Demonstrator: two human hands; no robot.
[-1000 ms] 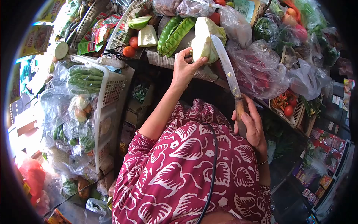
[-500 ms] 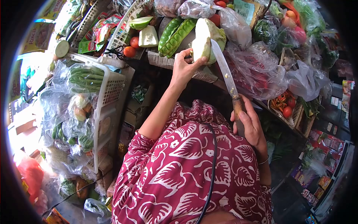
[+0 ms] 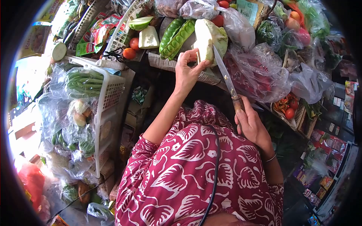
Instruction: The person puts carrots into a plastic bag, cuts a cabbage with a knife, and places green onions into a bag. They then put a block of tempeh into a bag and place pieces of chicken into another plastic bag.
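Note:
A pale green cabbage (image 3: 217, 39), its near left side cut flat and whitish, sits at the front of the vegetable display. My left hand (image 3: 187, 71) grips its lower left edge, thumb against the cut side and the other fingers curled by it. My right hand (image 3: 253, 126) is closed around the wooden handle of a long knife (image 3: 225, 72). The blade slants up to the left, bits of vegetable on it, and its tip overlaps the cabbage's lower right side. Just left of the cabbage lie green bean pods (image 3: 177, 38) with bulging seeds.
Left of the pods are a cut pale vegetable chunk (image 3: 149, 37) and tomatoes (image 3: 129, 53). A white plastic crate (image 3: 112, 88) of bagged vegetables stands on the left. Plastic bags (image 3: 260, 71) crowd the right, above a basket of chillies and tomatoes (image 3: 289, 113). A black cable (image 3: 217, 165) hangs down my front.
The knife tip has slid slightly down along the cabbage, and my right hand and forearm have shifted a little. My left fingers have moved slightly at the cabbage's edge.

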